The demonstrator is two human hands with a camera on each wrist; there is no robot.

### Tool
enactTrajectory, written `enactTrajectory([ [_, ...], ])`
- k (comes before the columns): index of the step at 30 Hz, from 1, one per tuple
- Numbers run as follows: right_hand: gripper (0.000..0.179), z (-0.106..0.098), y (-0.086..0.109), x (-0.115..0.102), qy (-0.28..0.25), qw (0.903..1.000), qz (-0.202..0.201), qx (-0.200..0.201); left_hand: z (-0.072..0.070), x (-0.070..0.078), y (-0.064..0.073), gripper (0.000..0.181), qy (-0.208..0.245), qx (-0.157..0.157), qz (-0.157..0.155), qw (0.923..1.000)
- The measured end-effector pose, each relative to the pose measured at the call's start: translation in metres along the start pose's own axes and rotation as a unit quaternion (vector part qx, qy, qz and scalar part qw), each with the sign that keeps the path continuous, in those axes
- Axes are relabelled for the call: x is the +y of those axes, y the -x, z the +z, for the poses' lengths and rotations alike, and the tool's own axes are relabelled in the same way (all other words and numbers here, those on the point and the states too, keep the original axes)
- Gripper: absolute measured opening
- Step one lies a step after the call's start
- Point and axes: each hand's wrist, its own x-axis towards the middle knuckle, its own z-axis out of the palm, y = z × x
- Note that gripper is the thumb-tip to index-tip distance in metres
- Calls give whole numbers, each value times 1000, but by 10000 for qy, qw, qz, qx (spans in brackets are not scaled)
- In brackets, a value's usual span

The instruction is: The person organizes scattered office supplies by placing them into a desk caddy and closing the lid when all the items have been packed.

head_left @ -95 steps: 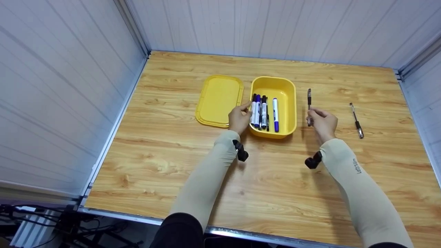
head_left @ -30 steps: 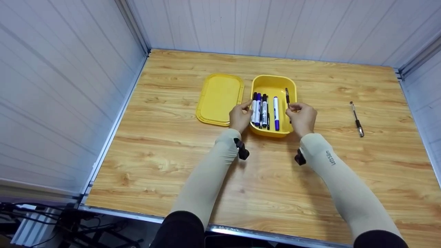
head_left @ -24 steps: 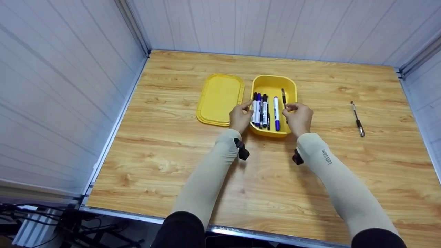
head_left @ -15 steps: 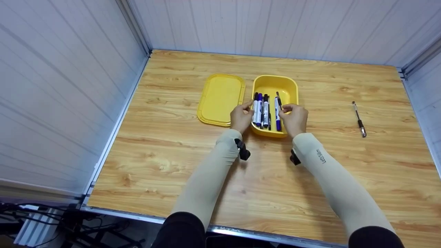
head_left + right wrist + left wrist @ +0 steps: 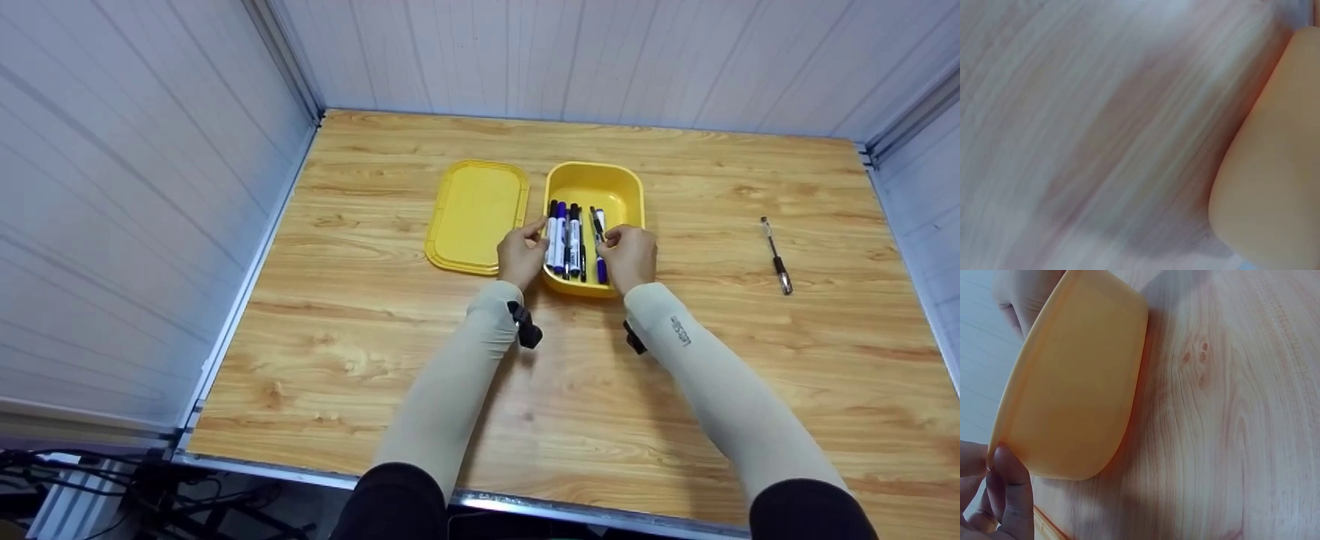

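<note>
Your right hand (image 5: pixel 630 255) pinches a slim dark pen (image 5: pixel 595 222) over the yellow box (image 5: pixel 628 196), its length parallel to the markers (image 5: pixel 566 236) inside. Your left hand (image 5: pixel 520 255) grips the box's left rim.

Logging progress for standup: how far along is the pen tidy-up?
Done: several markers lie in the yellow box. In hand: the right hand pinches a dark pen over the box; the left hand grips its rim. Left: one pen on the table, and the lid beside the box.
</note>
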Motion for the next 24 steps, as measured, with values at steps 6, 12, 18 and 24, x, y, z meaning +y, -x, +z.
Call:
enactTrajectory([
  [6, 19, 3, 0, 0, 235, 9995, 0, -199, 1, -1, 0, 38, 29, -2, -63, 10000],
  [12, 18, 6, 0, 0, 660, 9972, -180, -318, 1, -1, 0, 38, -27, 26, 39, 10000],
  [18, 15, 8, 1, -1, 848, 9949, -145, -522, 0, 0, 1, 38, -17, 7, 116, 9999],
  [24, 8, 11, 0, -3, 762, 9949, -27, -662, 0, -1, 0, 38, -6, -21, 87, 10000],
])
